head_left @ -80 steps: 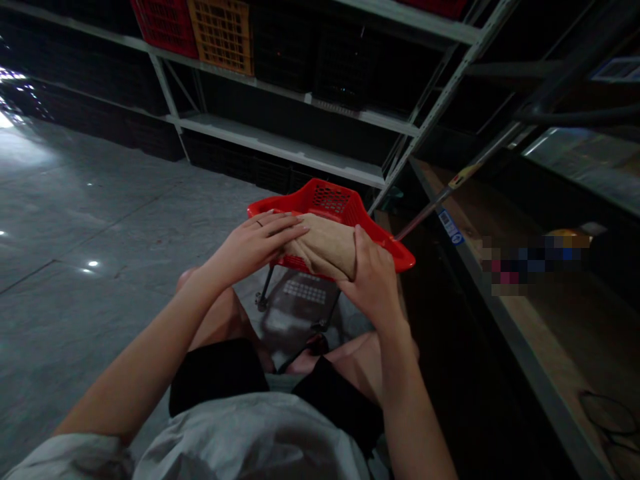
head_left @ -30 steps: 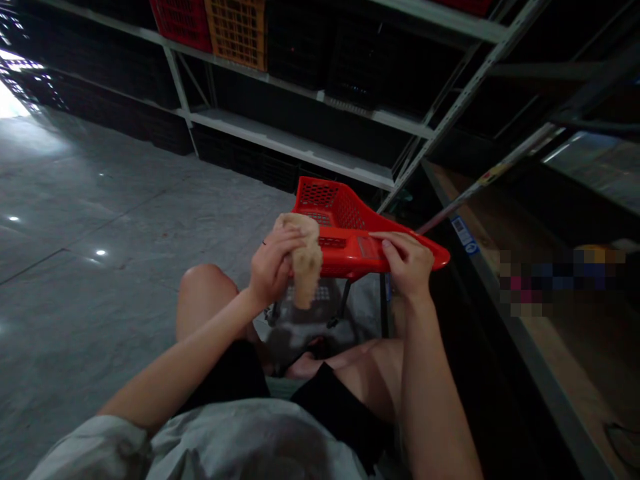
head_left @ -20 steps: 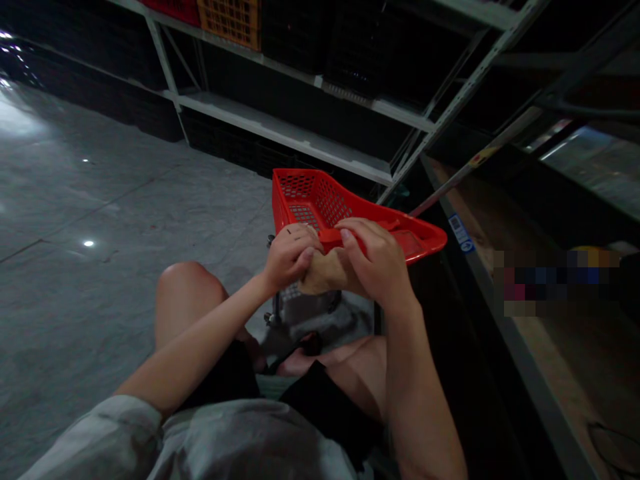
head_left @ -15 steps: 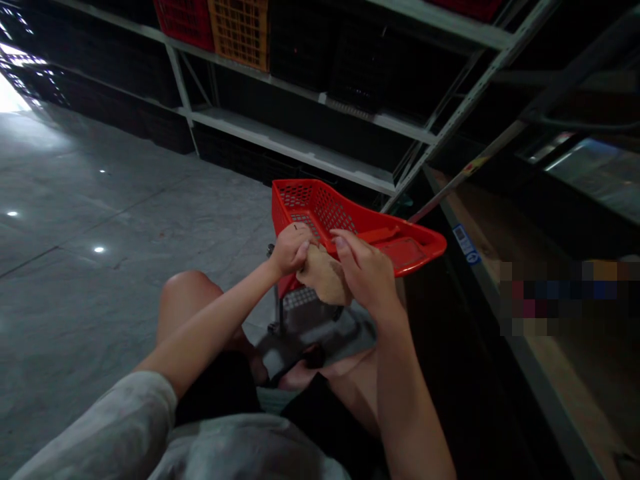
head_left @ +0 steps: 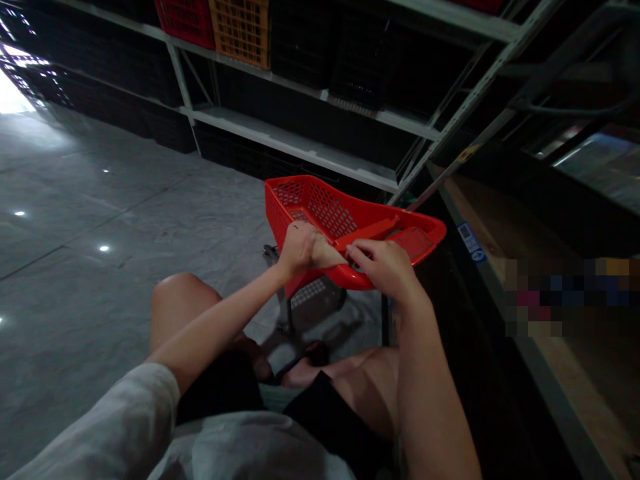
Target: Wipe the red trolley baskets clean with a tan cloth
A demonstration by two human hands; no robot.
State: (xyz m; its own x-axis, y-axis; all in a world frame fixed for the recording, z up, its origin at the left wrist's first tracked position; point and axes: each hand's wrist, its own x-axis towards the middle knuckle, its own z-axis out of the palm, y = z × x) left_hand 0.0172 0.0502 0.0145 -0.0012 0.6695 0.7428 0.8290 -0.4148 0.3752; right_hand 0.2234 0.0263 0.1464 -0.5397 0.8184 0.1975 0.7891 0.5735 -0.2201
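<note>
A red plastic basket (head_left: 320, 203) with perforated walls stands on a small wheeled frame in front of my knees. My left hand (head_left: 297, 247) is closed at the basket's near rim around a tan cloth (head_left: 325, 256), of which only a small bunched end shows between my two hands. My right hand (head_left: 387, 267) sits just to the right of it, its fingers curled over the same near rim, with the fingertips close to the cloth. I am crouched or seated low, and my bare knees are below the basket.
Metal shelving (head_left: 300, 143) runs behind the basket, with red (head_left: 183, 20) and orange crates (head_left: 240, 27) on an upper level. A second rack with a wooden shelf board (head_left: 500, 220) stands close on the right. Grey polished floor (head_left: 100, 220) spreads to the left.
The cloth lay folded under both hands on the basket, then hung from my left hand. Now it is bunched small in my left hand at the rim, with my right hand on the rim.
</note>
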